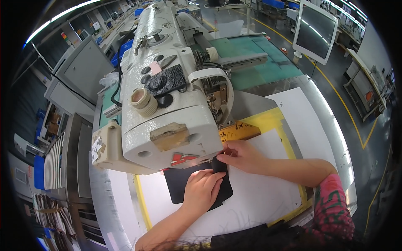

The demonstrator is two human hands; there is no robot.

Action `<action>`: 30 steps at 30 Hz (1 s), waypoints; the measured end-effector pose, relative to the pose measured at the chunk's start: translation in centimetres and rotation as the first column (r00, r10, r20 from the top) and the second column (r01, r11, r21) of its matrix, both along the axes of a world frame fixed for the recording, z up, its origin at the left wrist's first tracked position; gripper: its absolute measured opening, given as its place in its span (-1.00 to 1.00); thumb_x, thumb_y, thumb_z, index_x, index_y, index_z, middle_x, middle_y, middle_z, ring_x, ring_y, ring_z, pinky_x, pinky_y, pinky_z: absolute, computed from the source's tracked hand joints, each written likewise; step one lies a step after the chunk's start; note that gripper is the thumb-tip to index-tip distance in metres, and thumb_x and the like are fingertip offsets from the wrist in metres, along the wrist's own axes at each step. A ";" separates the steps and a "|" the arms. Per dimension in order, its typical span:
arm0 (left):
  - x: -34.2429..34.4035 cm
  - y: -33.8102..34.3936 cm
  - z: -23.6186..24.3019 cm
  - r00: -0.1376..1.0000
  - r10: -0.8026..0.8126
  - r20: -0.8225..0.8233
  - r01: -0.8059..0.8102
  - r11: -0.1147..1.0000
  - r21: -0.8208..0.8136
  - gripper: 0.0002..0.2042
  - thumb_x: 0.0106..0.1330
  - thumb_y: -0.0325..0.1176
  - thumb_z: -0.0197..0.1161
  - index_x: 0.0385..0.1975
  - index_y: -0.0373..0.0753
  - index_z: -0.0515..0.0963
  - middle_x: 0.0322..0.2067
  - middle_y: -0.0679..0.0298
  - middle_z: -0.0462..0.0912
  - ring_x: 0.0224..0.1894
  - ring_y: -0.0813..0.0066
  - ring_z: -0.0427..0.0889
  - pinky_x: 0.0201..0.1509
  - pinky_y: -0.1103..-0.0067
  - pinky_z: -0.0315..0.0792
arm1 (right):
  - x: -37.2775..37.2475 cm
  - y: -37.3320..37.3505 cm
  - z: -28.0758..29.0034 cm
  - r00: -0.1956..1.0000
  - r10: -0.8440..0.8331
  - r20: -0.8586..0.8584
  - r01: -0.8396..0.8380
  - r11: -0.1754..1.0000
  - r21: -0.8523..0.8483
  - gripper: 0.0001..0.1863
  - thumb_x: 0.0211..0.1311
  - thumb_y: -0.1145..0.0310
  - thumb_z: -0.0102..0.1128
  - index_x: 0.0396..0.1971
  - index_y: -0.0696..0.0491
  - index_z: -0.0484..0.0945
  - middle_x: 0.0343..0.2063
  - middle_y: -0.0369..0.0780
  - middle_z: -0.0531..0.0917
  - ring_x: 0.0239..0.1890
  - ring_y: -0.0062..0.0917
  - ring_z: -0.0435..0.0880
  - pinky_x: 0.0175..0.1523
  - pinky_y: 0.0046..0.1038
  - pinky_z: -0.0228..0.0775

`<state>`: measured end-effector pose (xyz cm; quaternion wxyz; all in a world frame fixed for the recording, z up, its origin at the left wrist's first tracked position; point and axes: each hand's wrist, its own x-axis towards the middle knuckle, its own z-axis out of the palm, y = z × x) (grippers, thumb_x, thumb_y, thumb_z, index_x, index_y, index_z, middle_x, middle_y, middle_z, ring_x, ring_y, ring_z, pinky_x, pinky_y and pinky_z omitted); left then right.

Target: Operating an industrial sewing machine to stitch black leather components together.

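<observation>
A flat black piece (178,188) with rounded corners, leather or fabric I cannot tell, lies on white sheeting under the sewing machine head (167,121). My left hand (201,188) rests on its middle, fingers bent together over a raised narrow strip or flap of black material. At the far right corner of the piece, my right hand (240,157) pinches that strip's upper end between thumb and fingers, close under the machine's front edge. The needle area is hidden behind the machine head.
Yellow tape (272,119) frames the white sheet (259,188). An orange-yellow marked block (238,131) sits behind my right hand. More black material (247,238) lies at the near edge. A monitor (316,31) stands at the far right; a grey metal cabinet (77,71) stands left.
</observation>
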<state>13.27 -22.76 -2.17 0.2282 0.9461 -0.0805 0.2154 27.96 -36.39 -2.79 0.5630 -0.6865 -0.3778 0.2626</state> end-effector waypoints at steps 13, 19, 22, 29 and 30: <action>-0.1 -0.2 -0.5 0.987 0.151 -0.049 -0.144 0.982 0.124 -0.59 0.07 -0.33 0.33 -0.03 -0.19 0.52 -0.03 0.18 0.48 -0.07 0.25 0.51 -0.04 0.42 0.38 | 0.5 1.4 -1.4 0.789 -0.071 0.610 0.086 0.996 0.004 -0.89 0.10 0.35 0.23 -0.46 0.01 0.48 -0.48 -0.27 0.48 -0.38 -0.32 0.55 -0.34 -0.29 0.40; -0.1 -0.4 -0.3 0.982 0.171 -0.084 -0.145 0.957 0.252 -0.54 0.12 -0.31 0.26 0.06 -0.25 0.47 -0.02 0.13 0.49 0.03 0.25 0.47 0.15 0.38 0.30 | 0.4 1.7 -1.8 0.745 -0.100 0.659 0.124 0.992 0.010 -0.91 0.09 0.38 0.21 -0.46 -0.01 0.47 -0.47 -0.28 0.50 -0.39 -0.34 0.56 -0.34 -0.33 0.42; 0.0 -0.4 -0.5 0.983 0.166 -0.084 -0.137 0.952 0.274 -0.54 0.13 -0.30 0.25 0.07 -0.26 0.47 -0.01 0.13 0.49 0.04 0.25 0.46 0.17 0.38 0.28 | 0.3 1.8 -1.9 0.744 -0.130 0.655 0.149 0.988 0.026 -0.91 0.10 0.37 0.20 -0.45 0.00 0.47 -0.48 -0.28 0.49 -0.40 -0.34 0.56 -0.34 -0.33 0.42; 0.1 -0.3 -1.1 0.982 0.158 -0.107 -0.123 0.953 0.278 -0.50 0.09 -0.35 0.26 0.09 -0.27 0.43 0.15 0.12 0.41 0.12 0.16 0.40 0.19 0.34 0.24 | 0.3 1.8 -1.9 0.695 -0.142 0.705 0.161 0.986 0.040 -0.92 0.11 0.37 0.19 -0.42 -0.01 0.47 -0.43 -0.29 0.49 -0.39 -0.35 0.57 -0.35 -0.35 0.43; 0.0 -0.3 -1.2 0.981 0.158 -0.108 -0.123 0.953 0.277 -0.49 0.09 -0.34 0.26 0.10 -0.27 0.41 0.16 0.12 0.39 0.12 0.14 0.39 0.19 0.34 0.24 | 0.2 1.8 -1.8 0.688 -0.150 0.710 0.168 0.985 0.045 -0.91 0.11 0.37 0.18 -0.39 -0.02 0.47 -0.40 -0.28 0.49 -0.39 -0.35 0.57 -0.35 -0.35 0.43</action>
